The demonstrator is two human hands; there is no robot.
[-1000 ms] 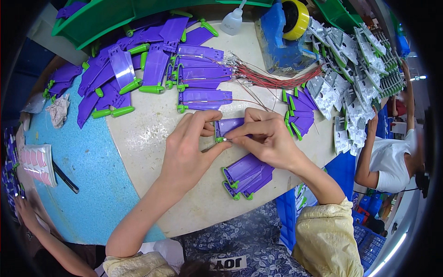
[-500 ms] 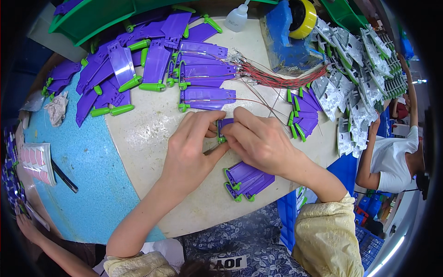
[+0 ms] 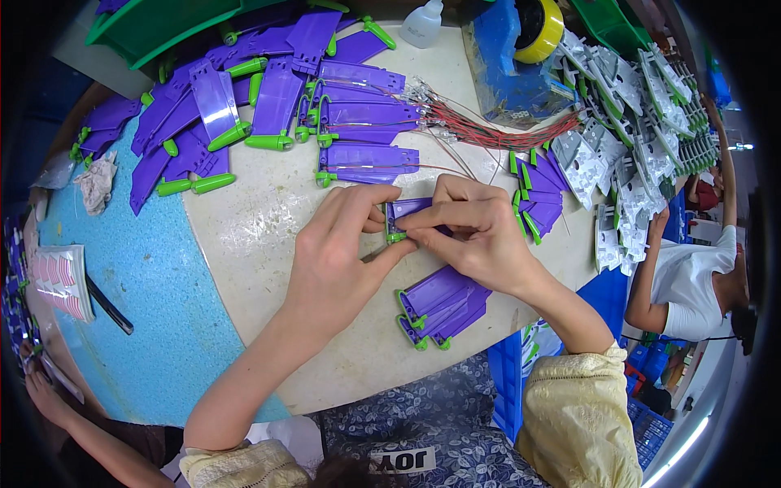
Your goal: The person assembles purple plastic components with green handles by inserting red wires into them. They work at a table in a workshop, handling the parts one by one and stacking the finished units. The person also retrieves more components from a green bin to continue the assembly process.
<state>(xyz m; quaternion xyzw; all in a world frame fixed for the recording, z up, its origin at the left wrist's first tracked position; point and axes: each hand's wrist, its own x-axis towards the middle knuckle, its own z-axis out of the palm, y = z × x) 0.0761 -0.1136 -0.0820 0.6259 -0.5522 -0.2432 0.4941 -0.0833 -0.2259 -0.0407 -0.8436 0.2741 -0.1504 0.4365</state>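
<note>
Between my hands on the table lies a purple plastic wing-shaped piece [image 3: 417, 205] with a green end. My left hand [image 3: 338, 244] is closed on the green end, thumb below and fingers above. My right hand [image 3: 480, 232] is in a pinch over the piece, close to that end; whatever is between its fingertips is too small to make out. Nearer me lie several like pieces [image 3: 443, 302], overlapping, green ends to the left. Farther off, more purple pieces [image 3: 373, 163] with thin wires lie in a row.
A bundle of red wires [image 3: 508, 132] runs right from the row. Purple pieces with green tips [image 3: 543, 191] fan out beside grey plastic parts [image 3: 622, 163]. A tape dispenser [image 3: 496, 65] and a small bottle [image 3: 421, 24] stand behind. Other people [image 3: 683, 285] sit at either side.
My right hand has shifted slightly right and its fingers have changed pose, so more of the purple piece shows. My left hand keeps its hold. The view has shifted a little.
</note>
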